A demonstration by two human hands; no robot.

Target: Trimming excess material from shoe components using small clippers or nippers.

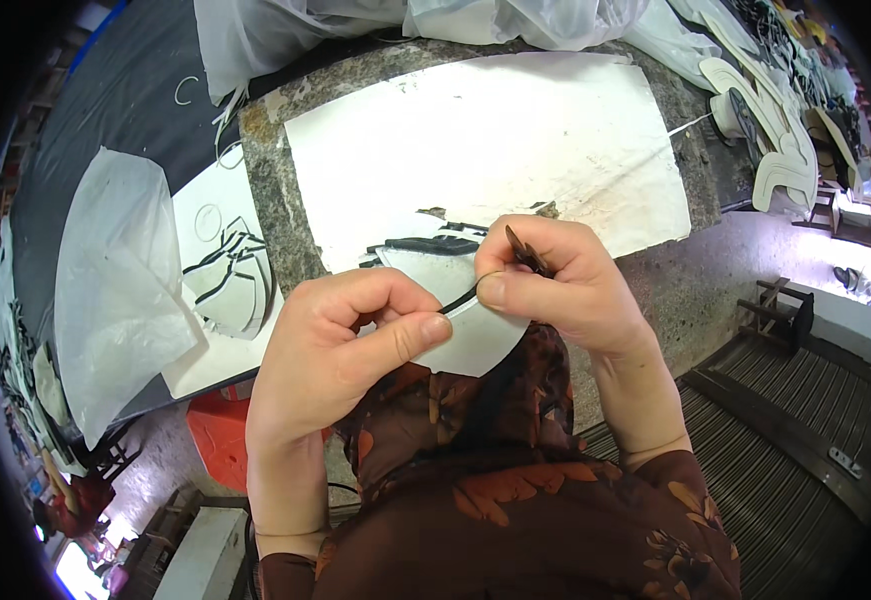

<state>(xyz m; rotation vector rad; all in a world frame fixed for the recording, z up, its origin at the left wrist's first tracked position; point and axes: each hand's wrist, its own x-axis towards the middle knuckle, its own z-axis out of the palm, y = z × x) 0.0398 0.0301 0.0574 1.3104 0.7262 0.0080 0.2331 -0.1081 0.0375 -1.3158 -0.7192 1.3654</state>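
Head view: left hand (347, 345) pinches a black-edged white piece (470, 345), thumb against finger, above the lap (455, 425). Right hand (545, 280), also closed, pinches it farther along and holds a dark tool (523, 252).

Beyond the right hand (567, 272), the white sheet (485, 140) leaves room (plastic (295, 35) blocks farther).

Left grip (340, 350), right grip (555, 275) pinch black-edged white piece (480, 342); white sheet (475, 130) beyond
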